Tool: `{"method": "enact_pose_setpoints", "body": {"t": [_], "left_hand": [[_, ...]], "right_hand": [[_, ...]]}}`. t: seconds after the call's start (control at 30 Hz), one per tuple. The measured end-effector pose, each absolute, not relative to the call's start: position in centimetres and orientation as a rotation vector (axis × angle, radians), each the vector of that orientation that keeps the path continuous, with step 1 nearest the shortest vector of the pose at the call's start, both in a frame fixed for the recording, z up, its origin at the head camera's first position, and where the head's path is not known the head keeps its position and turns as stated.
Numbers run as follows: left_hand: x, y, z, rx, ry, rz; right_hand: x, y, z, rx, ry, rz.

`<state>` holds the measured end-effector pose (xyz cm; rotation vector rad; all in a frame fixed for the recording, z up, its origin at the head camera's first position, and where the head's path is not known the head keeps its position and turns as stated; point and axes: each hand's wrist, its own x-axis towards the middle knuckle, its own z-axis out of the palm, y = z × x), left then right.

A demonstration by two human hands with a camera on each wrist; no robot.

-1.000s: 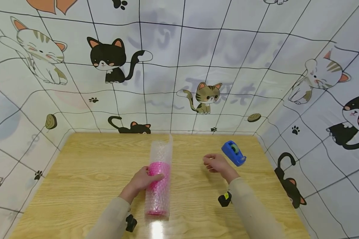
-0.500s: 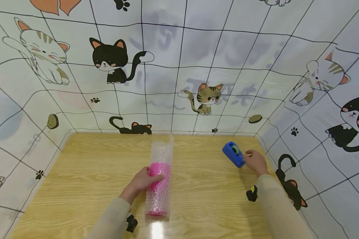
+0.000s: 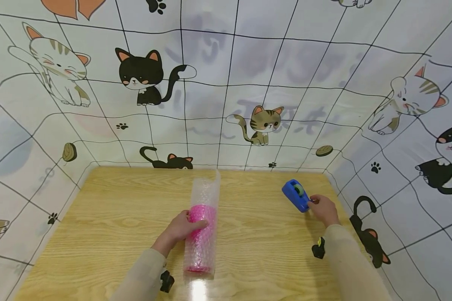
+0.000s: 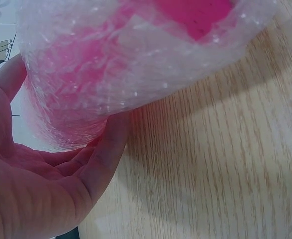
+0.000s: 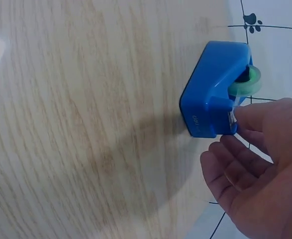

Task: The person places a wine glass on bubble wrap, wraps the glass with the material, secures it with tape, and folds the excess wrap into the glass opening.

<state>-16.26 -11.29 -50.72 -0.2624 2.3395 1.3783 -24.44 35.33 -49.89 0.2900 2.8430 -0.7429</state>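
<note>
A pink cylinder wrapped in bubble wrap point(image 3: 200, 251) lies lengthwise on the table. My left hand point(image 3: 181, 229) grips it around its middle, thumb on top; in the left wrist view the fingers of the left hand point(image 4: 51, 184) curl under the wrap point(image 4: 86, 74). The blue tape dispenser point(image 3: 295, 195) stands at the right, a green tape roll in it. At its cutter end is my right hand point(image 3: 325, 210). The right wrist view has the thumb and index finger of the right hand point(image 5: 265, 169) pinching at the tape end on the dispenser point(image 5: 210, 84).
The wooden table point(image 3: 128, 209) runs back to a cloth wall point(image 3: 211, 100) printed with cats and grid lines. Similar cloth stands at the left and right sides. A black wrist camera point(image 3: 167, 281) sits by the left sleeve, another point(image 3: 318, 248) by the right.
My right hand has moved right from the middle of the table to the dispenser's cutter end, its fingers now at the tape. The left hand has kept its grip on the wrapped cylinder.
</note>
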Motion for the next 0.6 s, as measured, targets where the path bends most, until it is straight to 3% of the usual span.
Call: {"method": "enact_pose_setpoints", "body": {"t": [0.6], "left_hand": [[-16.1,-11.28,-50.57,-0.269,2.334,1.389]], "right_hand": [[-24.73,34.88,-50.13,0.258,2.825,-0.706]]}}
